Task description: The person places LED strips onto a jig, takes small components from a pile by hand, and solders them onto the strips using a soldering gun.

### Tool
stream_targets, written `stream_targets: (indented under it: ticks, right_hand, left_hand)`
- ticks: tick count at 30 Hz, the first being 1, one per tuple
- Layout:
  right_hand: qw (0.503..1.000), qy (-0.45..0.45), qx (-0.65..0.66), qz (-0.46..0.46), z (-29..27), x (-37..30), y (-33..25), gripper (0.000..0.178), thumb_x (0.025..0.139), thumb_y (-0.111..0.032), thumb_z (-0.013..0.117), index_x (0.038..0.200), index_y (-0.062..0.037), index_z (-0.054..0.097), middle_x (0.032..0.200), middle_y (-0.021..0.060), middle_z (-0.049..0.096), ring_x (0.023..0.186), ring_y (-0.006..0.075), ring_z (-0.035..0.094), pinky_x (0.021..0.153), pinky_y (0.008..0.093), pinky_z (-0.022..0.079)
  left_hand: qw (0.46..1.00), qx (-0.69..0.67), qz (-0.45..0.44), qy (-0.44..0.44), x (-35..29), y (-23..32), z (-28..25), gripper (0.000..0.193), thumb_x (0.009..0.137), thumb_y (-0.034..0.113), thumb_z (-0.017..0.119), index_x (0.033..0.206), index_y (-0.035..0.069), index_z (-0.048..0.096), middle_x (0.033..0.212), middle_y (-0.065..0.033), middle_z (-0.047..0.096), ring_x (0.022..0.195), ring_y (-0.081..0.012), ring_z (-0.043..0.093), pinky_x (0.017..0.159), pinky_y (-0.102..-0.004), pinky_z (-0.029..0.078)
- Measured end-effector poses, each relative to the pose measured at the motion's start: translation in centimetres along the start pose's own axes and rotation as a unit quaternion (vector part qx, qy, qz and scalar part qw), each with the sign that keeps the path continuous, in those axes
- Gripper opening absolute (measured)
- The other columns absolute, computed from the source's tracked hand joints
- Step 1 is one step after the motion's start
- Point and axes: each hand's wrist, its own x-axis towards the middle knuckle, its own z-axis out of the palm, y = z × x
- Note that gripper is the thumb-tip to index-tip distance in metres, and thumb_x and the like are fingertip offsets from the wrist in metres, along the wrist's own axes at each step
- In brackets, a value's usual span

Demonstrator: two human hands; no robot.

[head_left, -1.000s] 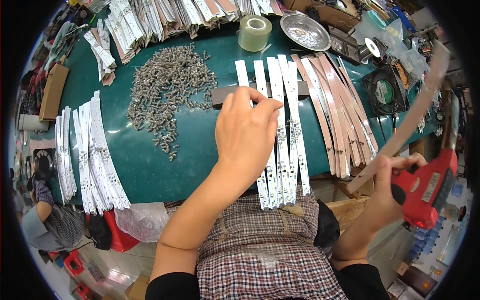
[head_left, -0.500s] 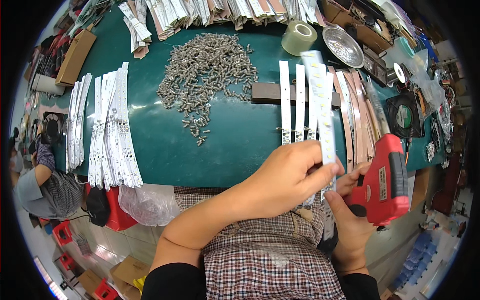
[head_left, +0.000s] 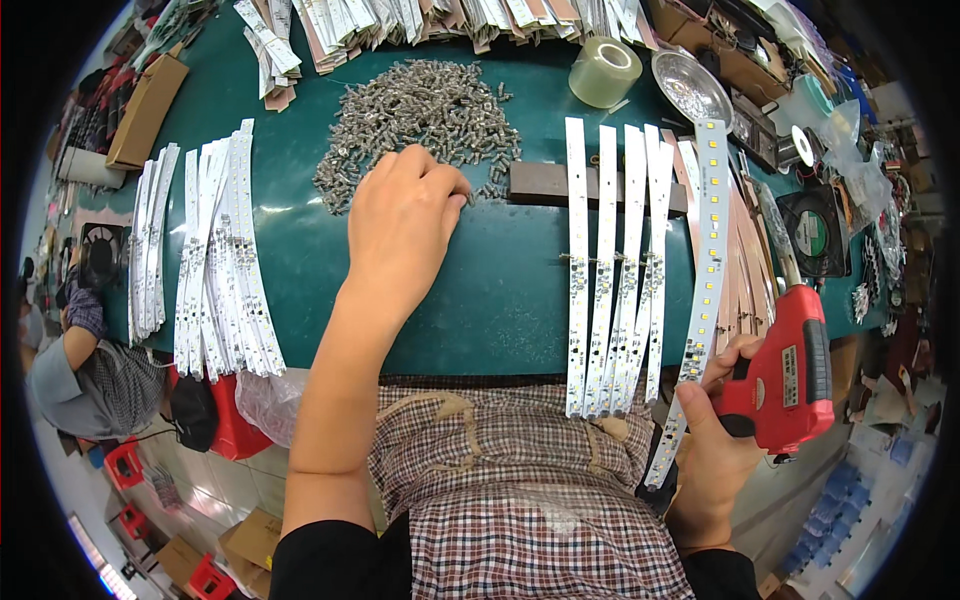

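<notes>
My left hand (head_left: 408, 205) reaches over the near side of a heap of small metal cylindrical parts (head_left: 430, 105). Its fingers are curled with the thumb against them, and whatever they pinch is hidden under the hand. My right hand (head_left: 712, 430) grips a white LED strip (head_left: 707, 250) between thumb and fingers, the strip standing lengthwise with yellow LEDs showing. The same hand also holds a red soldering gun (head_left: 785, 385), its tip pointing away from me. Beside the strip, several white LED strips (head_left: 606, 230) lean across a brown bar (head_left: 537, 184) and overhang the table's near edge.
Stacks of LED strips lie at left (head_left: 225, 255) and along the far edge (head_left: 400, 20). A tape roll (head_left: 605, 72), a metal dish (head_left: 690, 90) and a black fan (head_left: 815, 230) occupy the right of the green table (head_left: 470, 310). Another person (head_left: 95, 370) sits at far left.
My left hand has let go of the LED strip and moved left and away from me to the metal parts. My right hand keeps the strip and soldering gun, slightly lower.
</notes>
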Motion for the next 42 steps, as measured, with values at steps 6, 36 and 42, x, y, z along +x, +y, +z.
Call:
stream_targets:
  ticks: [6,36,42]
  right_hand:
    - [1.000,-0.018,-0.008,0.003,0.1,0.0,0.2,0.060,0.075,0.016,0.070,0.125,-0.0036,0.043,0.104,0.0044,0.052,0.084,0.0087,0.055,0.072,0.0231,0.047]
    - [0.992,-0.049,-0.009,0.115,1.5,0.3,-0.5,0.057,0.076,0.013,0.070,0.125,-0.0023,0.044,0.106,0.0054,0.052,0.088,0.0096,0.054,0.075,0.0228,0.046]
    - [0.991,-0.075,0.014,0.111,2.0,0.5,-0.2,0.054,0.080,0.010,0.070,0.125,-0.0016,0.044,0.099,0.0040,0.054,0.085,0.0074,0.054,0.073,0.0208,0.046]
  left_hand:
    - [1.000,-0.014,-0.013,-0.023,-1.1,0.2,-0.8,0.011,0.077,0.006,0.073,0.086,0.005,0.065,0.089,-0.0076,0.058,0.086,-0.0274,0.058,0.077,-0.0390,0.047]
    - [0.633,-0.704,-0.278,-0.162,-2.4,8.4,-1.2,0.021,0.091,0.005,0.067,0.109,-0.004,0.067,0.101,-0.0167,0.071,0.086,-0.0187,0.071,0.073,-0.0258,0.059]
    - [0.541,-0.747,-0.335,-0.191,-3.1,10.3,-0.3,0.023,0.091,0.008,0.067,0.111,-0.004,0.063,0.101,-0.0178,0.070,0.087,-0.0195,0.072,0.074,-0.0261,0.061]
